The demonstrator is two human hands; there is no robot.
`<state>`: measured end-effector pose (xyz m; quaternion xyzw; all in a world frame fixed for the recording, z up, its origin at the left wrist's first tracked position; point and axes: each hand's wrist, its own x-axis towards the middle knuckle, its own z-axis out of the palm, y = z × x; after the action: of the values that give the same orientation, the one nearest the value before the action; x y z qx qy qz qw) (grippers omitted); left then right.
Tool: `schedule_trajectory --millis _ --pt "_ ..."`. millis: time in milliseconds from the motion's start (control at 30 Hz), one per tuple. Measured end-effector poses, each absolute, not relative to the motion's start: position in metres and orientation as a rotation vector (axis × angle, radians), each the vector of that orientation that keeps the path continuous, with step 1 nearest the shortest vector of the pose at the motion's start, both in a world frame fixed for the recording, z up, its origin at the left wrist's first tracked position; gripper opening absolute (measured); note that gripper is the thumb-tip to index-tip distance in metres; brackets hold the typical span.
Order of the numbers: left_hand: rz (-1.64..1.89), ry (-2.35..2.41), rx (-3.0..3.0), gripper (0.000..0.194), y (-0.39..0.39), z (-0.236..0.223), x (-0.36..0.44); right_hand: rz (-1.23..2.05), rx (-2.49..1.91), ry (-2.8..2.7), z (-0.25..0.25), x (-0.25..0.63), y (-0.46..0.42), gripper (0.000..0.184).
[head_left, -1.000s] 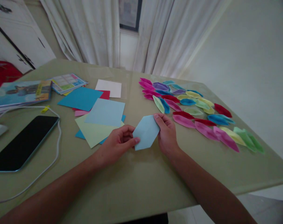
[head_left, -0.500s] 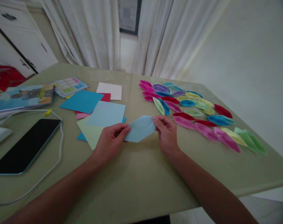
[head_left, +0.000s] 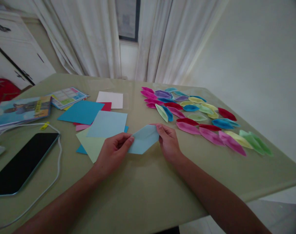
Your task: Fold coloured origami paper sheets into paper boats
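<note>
A folded sheet of light blue paper point(head_left: 143, 139), roughly six-sided with a crease along it, is held up over the table between both hands. My left hand point(head_left: 115, 149) is closed, pinching its left end with the thumb on top. At the opposite end, my right hand point(head_left: 169, 141) grips the paper between thumb and fingers. Just left of the hands lie loose square sheets: a pale blue sheet point(head_left: 107, 124), a pale green sheet point(head_left: 89, 144) and a darker blue sheet point(head_left: 81, 112). Many folded paper leaf shapes point(head_left: 188, 127) in several colours lie in rows to the right.
A black-screened phone point(head_left: 26, 162) rests at the left, with a white cable point(head_left: 59, 162) looping around it. Behind it lie a picture book point(head_left: 21, 110) and a printed card point(head_left: 70, 97). White paper point(head_left: 110, 99) lies toward the back of the table point(head_left: 138, 195). Curtains point(head_left: 94, 39) hang beyond.
The view has shifted slightly, so the table items appear a little lower and further left. Both hands keep their pinch on the light blue paper, which is tilted slightly differently.
</note>
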<state>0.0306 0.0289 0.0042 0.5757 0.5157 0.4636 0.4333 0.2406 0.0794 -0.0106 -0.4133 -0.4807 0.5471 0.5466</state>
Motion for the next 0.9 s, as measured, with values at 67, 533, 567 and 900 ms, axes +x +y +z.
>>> schedule_trajectory --millis 67,533,567,900 --pt "1.172 1.277 1.393 0.035 0.029 0.005 0.031 1.295 -0.969 -1.133 -0.01 0.241 0.079 0.04" --pt "1.088 1.127 1.225 0.037 0.03 0.004 0.032 1.36 -1.001 -1.087 -0.009 0.24 0.08 0.046" --pt "1.108 1.125 1.219 0.038 0.03 0.005 0.033 1.327 -1.015 -1.084 -0.01 0.24 0.08 0.049" --pt "1.278 1.094 0.892 0.048 0.034 -0.001 0.03 1.034 -0.975 -1.294 0.001 0.25 0.088 0.024"
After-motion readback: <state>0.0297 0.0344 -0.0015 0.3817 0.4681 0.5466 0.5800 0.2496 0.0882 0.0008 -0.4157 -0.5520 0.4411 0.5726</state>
